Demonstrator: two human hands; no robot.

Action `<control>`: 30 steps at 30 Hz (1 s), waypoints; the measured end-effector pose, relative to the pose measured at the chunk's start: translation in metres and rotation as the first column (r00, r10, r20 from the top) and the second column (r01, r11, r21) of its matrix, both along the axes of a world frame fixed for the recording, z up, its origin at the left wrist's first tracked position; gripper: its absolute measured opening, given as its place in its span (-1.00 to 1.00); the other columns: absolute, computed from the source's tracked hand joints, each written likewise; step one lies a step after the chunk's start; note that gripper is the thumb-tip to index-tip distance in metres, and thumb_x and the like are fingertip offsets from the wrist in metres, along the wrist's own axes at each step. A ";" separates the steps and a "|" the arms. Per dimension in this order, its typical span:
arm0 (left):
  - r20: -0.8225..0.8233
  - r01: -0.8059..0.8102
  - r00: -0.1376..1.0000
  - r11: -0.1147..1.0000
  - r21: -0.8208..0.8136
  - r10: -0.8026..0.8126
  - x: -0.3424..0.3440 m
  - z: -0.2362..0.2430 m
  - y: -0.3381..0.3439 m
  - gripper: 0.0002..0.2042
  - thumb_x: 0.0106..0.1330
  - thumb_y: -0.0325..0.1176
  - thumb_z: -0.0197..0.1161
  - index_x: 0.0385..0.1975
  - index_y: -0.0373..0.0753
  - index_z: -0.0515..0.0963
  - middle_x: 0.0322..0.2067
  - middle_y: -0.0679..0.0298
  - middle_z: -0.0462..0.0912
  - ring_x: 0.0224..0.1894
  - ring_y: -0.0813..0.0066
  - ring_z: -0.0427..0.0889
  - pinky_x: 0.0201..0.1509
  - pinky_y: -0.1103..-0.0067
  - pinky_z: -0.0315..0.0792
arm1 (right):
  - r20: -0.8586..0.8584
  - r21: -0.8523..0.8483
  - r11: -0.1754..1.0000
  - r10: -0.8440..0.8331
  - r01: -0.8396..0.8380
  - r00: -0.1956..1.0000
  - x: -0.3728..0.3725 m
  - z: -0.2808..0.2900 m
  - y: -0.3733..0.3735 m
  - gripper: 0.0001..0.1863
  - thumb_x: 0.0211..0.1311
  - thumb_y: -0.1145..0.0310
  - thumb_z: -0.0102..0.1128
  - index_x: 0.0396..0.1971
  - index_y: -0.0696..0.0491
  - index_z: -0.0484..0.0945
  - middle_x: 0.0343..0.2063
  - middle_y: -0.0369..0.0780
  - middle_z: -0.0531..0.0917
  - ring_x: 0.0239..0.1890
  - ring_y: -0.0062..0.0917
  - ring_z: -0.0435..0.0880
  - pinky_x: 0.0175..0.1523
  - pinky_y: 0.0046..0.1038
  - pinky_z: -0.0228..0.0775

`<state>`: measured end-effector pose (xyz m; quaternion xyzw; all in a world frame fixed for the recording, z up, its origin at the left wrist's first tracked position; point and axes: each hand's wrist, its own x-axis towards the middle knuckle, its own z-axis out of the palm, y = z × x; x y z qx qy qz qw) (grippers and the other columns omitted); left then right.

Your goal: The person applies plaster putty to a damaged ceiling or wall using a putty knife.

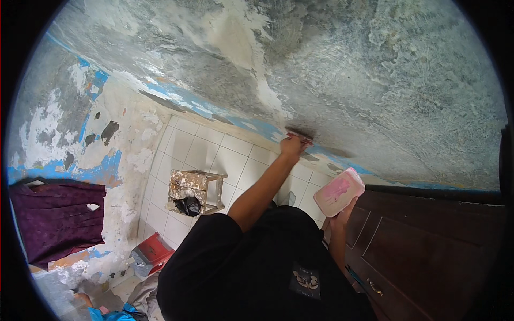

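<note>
My left hand [292, 147] is closed on a small, flat putty scraper [301, 136] smeared with reddish pink. Its edge lies against the low part of the grey wall [364, 91], where a dark patch shows around it. Most of the scraper's grip is hidden by my fingers. In my right hand [342, 213] is a shallow, pale rectangular tub [338, 193], held from beneath with the thumb along its side. Pink paste is spread over the tub's inside. The tub is apart from the wall.
A paint-spattered wooden stool [188, 190] with a black plastic bag [187, 206] stands on white floor tiles [227, 160]. A red container [155, 251] is beyond it. A purple garment [59, 219] hangs on the peeling left wall. At right is a dark wooden door [428, 246].
</note>
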<state>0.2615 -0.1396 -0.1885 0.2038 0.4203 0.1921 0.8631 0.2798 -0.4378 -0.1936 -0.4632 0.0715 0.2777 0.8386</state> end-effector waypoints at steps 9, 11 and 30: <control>0.184 -0.069 0.980 0.996 -0.054 0.078 -0.029 0.210 -0.072 -0.81 0.34 -0.50 0.20 -0.12 -0.42 0.45 -0.16 0.12 0.61 -0.12 0.31 0.66 0.08 0.40 0.60 | -0.005 -0.057 0.998 0.015 -0.015 1.000 -0.021 -0.011 0.015 -0.29 0.50 -0.22 -0.25 0.41 -0.01 0.11 0.32 -0.16 0.31 0.37 -0.29 0.31 0.41 -0.18 0.21; 0.162 -0.037 0.986 0.999 -0.038 0.043 -0.041 0.195 -0.077 -0.81 0.33 -0.51 0.20 -0.12 -0.43 0.45 -0.16 0.11 0.61 -0.11 0.30 0.66 0.08 0.40 0.60 | 0.016 -0.005 0.999 0.054 -0.054 0.998 -0.021 -0.014 0.020 -0.29 0.51 -0.21 -0.25 0.40 0.00 0.12 0.31 -0.16 0.33 0.36 -0.29 0.31 0.40 -0.19 0.21; 0.085 -0.111 0.992 0.977 0.183 0.097 -0.007 0.129 -0.018 -0.91 0.27 -0.51 0.24 -0.37 -0.42 0.54 -0.37 0.19 0.61 -0.34 0.50 0.62 -0.31 0.57 0.59 | -0.074 0.024 0.998 0.058 -0.056 0.996 -0.047 -0.014 0.010 -0.28 0.51 -0.22 -0.27 0.42 0.00 0.11 0.31 -0.16 0.34 0.36 -0.28 0.34 0.40 -0.19 0.25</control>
